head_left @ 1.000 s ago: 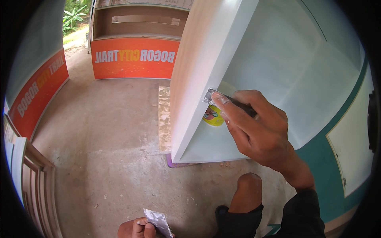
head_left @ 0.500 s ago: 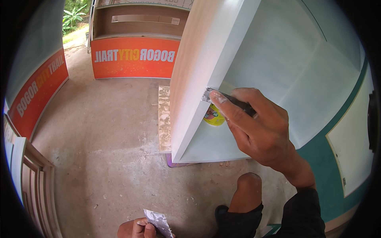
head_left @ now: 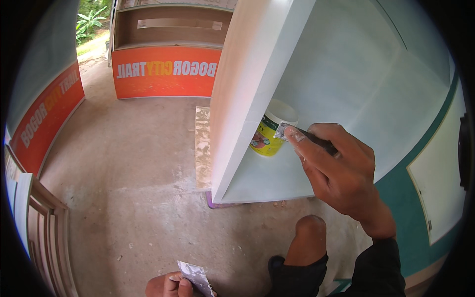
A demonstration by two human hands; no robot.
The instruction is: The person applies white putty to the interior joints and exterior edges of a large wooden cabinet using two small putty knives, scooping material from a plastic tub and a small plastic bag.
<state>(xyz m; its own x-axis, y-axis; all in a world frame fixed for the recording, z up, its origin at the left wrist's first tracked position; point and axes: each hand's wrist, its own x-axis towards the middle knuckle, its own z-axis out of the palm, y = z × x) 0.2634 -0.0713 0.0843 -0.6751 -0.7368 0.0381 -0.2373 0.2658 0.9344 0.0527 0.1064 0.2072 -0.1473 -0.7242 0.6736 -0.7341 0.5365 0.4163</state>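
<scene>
A putty knife with a dark handle and a smeared blade is in my right hand, the thumb pressed along it. Its blade lies in front of a yellow tub with a white rim, which stands inside a white cabinet. The cabinet's white front edge is left of the blade, with a gap between them. At the bottom of the view, my left hand pinches a flat scraper plate with whitish putty smeared on it. Part of that hand is cut off.
An orange printed panel fronts a wooden shelf unit at the back, and another orange panel stands at left. Wooden frames lean at lower left. A patterned board lies beside the cabinet on the concrete floor. My bent knee is below.
My right hand has drawn the putty knife off the cabinet's front edge, to the right and slightly down. More of the yellow tub now shows. My left hand has hardly moved.
</scene>
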